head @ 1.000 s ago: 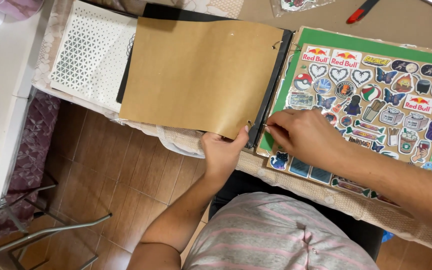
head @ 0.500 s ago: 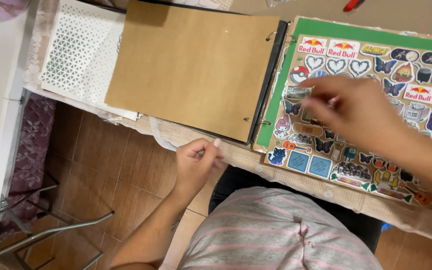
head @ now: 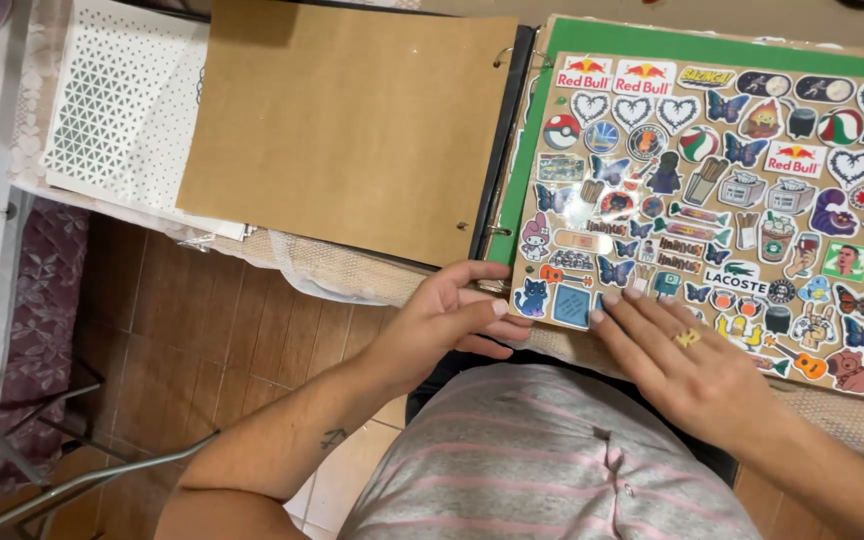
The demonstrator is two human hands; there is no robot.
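The glossy sticker sheet (head: 722, 200), crowded with small die-cut shapes on a green-edged page, lies open in the ring binder (head: 497, 170) beside a plain brown card page (head: 352, 120). My right hand (head: 697, 370) rests flat, fingers spread, on its lower edge; my left hand (head: 447, 320) touches the bottom corner, loosely open, holding nothing.

The sticker page (head: 722, 190) runs off the right edge of the frame, so its outermost stickers are cut through. Its lower corner, at centre, lies under the fingers of the right hand (head: 687, 355), which cover several stickers there. The left hand (head: 452, 320) hides the lowest binder ring (head: 497, 230) area and the near edge of the brown page (head: 352, 120). The top of that page and the white lattice sheet (head: 122, 100) are cropped by the upper edge. Whether anything is pinched between the left fingers cannot be told.
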